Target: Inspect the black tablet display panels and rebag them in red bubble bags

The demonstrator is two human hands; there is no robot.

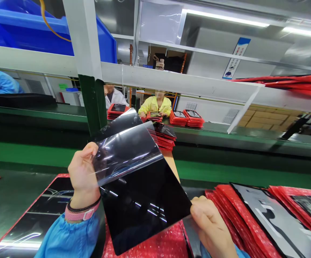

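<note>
A glossy black screen panel point(144, 200) is held tilted in front of me, above the bench. My right hand point(210, 220) pinches its lower right corner between thumb and fingers. A clear plastic film point(128, 152) curls back over the panel's upper part, and light glints along the fold. The fingers of my left hand point(84, 170) are closed on the film's left edge. Beneath the panel lies a red bubble-wrap sheet point(160, 243). Left of it, another shiny black panel point(45, 211) rests on red wrap, partly behind my left forearm.
Red bubble-wrap sleeves point(225, 215) are stacked at right, with a grey-backed panel point(281, 218) on top. More red packs point(164, 139) stand behind the held panel. A green post point(91, 104) and white shelf beam point(171, 77) rise ahead. Across the line sits a person in yellow point(155, 104).
</note>
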